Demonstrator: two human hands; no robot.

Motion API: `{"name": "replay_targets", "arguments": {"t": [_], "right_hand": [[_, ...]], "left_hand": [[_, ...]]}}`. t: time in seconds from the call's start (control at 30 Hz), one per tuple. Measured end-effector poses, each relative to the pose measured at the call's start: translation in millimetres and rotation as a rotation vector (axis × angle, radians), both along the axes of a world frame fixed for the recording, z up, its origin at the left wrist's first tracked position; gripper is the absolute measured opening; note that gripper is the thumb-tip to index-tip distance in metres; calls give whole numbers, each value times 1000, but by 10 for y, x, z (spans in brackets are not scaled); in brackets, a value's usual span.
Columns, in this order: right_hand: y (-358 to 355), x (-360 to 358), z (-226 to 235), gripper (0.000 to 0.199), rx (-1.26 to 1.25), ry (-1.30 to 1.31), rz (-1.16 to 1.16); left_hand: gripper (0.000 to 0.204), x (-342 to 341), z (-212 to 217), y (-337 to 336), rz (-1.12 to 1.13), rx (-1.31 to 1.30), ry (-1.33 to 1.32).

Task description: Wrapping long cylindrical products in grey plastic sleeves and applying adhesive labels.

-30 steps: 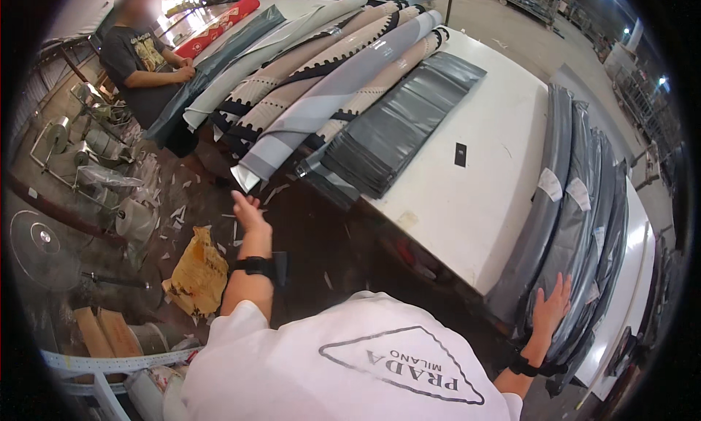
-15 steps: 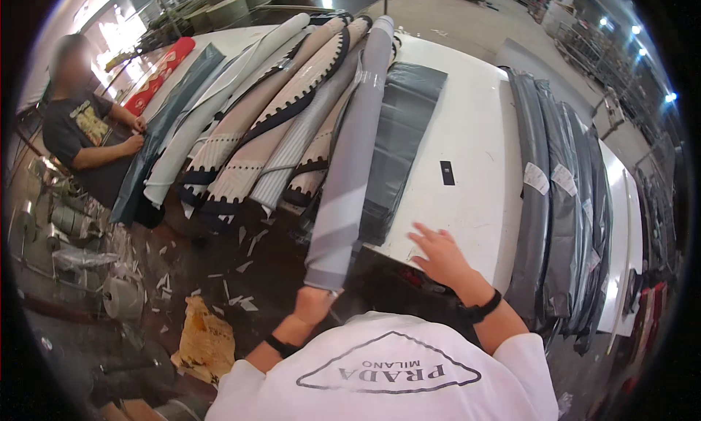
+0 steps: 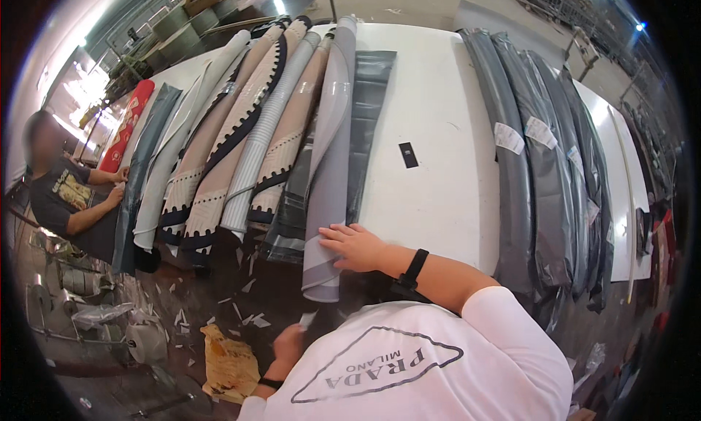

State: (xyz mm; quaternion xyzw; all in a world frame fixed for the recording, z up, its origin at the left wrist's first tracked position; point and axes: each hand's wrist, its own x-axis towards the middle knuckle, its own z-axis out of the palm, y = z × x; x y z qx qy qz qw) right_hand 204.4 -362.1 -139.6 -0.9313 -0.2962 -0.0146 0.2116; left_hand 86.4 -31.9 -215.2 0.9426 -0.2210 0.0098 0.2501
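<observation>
Paper, crumpled and brownish yellow, lies on the floor beside the worker's left forearm. The left hand is low and blurred, off the roll, with a pale slip at its fingertips; I can't tell whether it is pinched. The hands are apart: the right hand rests spread, fingers parted, on top of the grey roll near its close end, pressing rather than gripping. That roll lies across a stack of dark plastic sleeves on the white table, its near end jutting past the edge. That is the bit I'd watch: slick plastic underneath and only one palm on top could let it skid or turn, dragging sleeves along, and the loose edge along its side might unwind if the palm lifts. Loose scraps on the floor could also make a foot slip. Right of it, past a small black rectangle, lie several dark wrapped rolls with pale labels; to the left, patterned rolls crowd close, so a shove that way could jostle them. Farther left a co-worker has both hands at a bluish dark wrapped roll, with a red roll beyond.
</observation>
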Motion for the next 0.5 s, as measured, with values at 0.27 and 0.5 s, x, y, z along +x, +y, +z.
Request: {"name": "replay_targets", "arguments": {"t": [0.27, 0.5], "right_hand": [[-383, -536, 88, 54, 807, 1040, -110], [-1142, -748, -148, 26, 1519, 1088, -750]], "left_hand": [[22, 789, 1228, -1448, -264, -36, -393], [45, 932, 1326, -2499, -539, 162, -273]]}}
